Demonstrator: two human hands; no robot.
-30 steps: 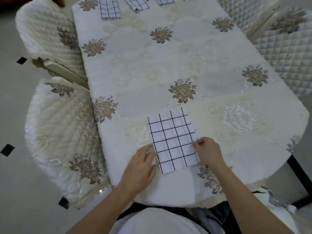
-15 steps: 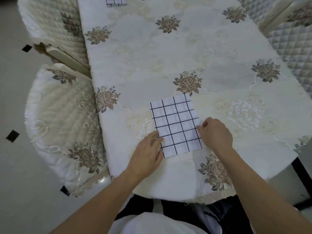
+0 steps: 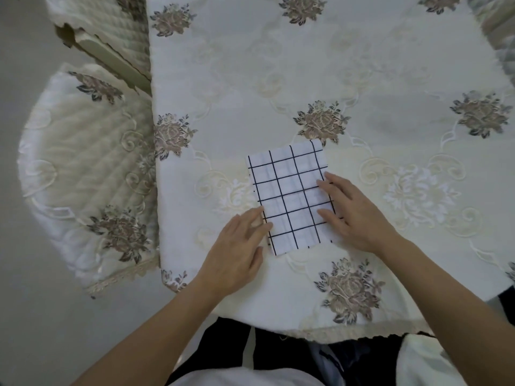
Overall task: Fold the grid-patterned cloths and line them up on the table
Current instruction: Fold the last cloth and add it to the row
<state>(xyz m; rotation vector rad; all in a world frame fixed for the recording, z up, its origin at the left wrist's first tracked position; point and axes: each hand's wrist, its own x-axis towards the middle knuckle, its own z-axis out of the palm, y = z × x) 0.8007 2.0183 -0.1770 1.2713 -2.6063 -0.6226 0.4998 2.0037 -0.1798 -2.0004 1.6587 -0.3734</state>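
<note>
A white cloth with a black grid [image 3: 289, 196] lies folded into a small rectangle near the front edge of the table [image 3: 362, 65]. My left hand [image 3: 237, 252] lies flat beside it, with straight fingertips touching its lower left edge. My right hand [image 3: 354, 210] rests on the cloth's right side, fingers and thumb spread and pressing down on the fabric. Neither hand grips the cloth. The other folded cloths are out of view.
A cream tablecloth with brown embroidered flowers [image 3: 320, 123] covers the table. Two quilted chairs stand on the left: one close [image 3: 83, 168], one further back [image 3: 111, 32]. Another padded chair [image 3: 504, 51] shows at the right edge.
The view has tipped down and closer, so the far cloths left the frame. My right hand moved from the cloth's right edge onto its surface and its fingers straightened.
</note>
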